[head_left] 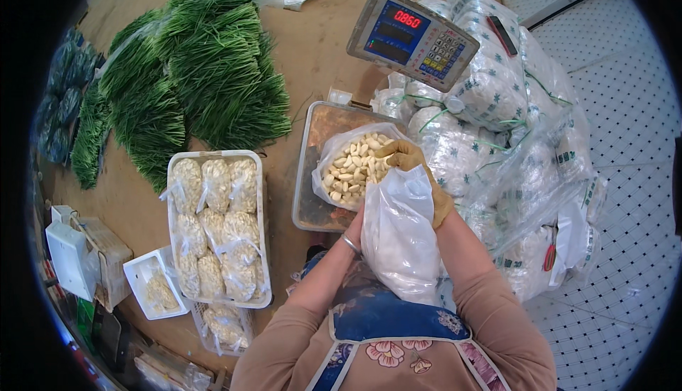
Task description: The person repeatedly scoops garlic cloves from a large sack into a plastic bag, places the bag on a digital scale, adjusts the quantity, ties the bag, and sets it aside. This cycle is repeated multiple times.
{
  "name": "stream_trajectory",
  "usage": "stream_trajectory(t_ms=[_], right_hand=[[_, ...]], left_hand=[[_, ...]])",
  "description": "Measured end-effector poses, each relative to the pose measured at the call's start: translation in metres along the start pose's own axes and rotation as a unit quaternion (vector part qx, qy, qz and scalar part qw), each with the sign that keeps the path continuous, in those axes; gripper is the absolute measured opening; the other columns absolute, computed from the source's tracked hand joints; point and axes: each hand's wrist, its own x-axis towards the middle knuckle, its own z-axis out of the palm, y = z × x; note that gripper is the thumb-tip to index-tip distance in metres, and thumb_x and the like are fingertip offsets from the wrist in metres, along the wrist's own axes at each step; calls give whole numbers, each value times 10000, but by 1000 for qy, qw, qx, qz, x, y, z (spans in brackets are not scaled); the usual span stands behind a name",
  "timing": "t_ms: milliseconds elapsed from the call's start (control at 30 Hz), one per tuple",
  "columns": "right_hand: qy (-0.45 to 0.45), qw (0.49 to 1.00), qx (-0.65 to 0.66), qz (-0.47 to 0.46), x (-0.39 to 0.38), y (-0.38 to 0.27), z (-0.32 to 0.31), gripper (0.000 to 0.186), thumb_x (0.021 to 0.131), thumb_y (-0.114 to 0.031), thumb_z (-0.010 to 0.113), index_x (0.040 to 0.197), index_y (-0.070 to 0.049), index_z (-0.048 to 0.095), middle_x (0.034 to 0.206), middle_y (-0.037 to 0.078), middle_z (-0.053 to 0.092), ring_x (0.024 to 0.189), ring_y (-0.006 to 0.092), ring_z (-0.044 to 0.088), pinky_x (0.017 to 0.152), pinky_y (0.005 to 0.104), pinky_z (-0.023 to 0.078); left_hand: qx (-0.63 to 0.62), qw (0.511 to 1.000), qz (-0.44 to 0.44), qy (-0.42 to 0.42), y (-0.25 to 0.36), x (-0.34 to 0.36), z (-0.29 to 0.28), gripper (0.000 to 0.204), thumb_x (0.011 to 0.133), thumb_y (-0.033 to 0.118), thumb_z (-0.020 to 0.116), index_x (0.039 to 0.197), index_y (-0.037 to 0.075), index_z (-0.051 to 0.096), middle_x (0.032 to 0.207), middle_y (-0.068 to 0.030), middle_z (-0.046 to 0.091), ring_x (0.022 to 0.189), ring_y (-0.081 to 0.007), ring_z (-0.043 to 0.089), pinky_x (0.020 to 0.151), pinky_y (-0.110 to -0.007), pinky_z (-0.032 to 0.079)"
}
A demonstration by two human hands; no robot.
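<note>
Cream-coloured cloves (349, 172), peeled garlic by the look of them, are held in an open clear bag (325, 158) set on the pan (307, 202) of a scale. The scale's tilted display (398, 32) is lit in red beyond, to the right. Between the forearms, just on the near side of the cloves, a white plastic bag (400, 242) is seen, bulging low down; its contents are clouded by the film and cannot be made out.

Right grip (410, 155): covered by a tan glove, reached past the top of the white bag, fingers bent over the cloves at the right. Whether cloves, plastic or nothing is clasped cannot be told. Left grip (356, 227): bare, set against the white bag's left side; most of the fingers are hidden, so their closure cannot be told.

Handling, as judged: each clove is light, firm and smooth, probably slippery if damp, and easily bruised by a hard pinch. Several are better scooped in a cupped palm, loosely, than picked singly. The film is limp and gives no support; by one edge alone, spilling could be expected. For the open bag, the rim is best gathered all round before lifting. For the white bag, the bulge is best borne from beneath, with the upper film steadied; weight is likely to sag toward the bottom, and thin plastic may be stretched or torn by fingertips.
</note>
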Motion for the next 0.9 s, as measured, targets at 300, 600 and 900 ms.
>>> stream_trajectory(t_ms=[300,600,900], right_hand=[[44,996,-66,-33,7,14,-3,224,622,30,456,804,5,584,795,63,580,701,116,501,645,207,401],[51,992,-101,-57,-17,-3,9,258,611,5,441,829,20,577,818,82,584,717,127,493,662,212,396],[58,992,-102,-38,-5,15,-5,230,609,-20,462,803,9,582,783,74,577,669,117,477,598,212,386]], left_hand=[[11,1000,-5,-1,-1,-7,22,606,829,490,366,1284,102,267,1271,-88,356,1133,-233,391,953,-375,319],[33,999,-12,-13,-1,-13,33,600,833,495,348,1293,120,256,1284,-85,339,1151,-226,373,963,-377,304],[38,999,-12,2,-6,-17,44,583,832,479,369,1281,117,284,1263,-84,370,1134,-224,394,949,-375,325]])
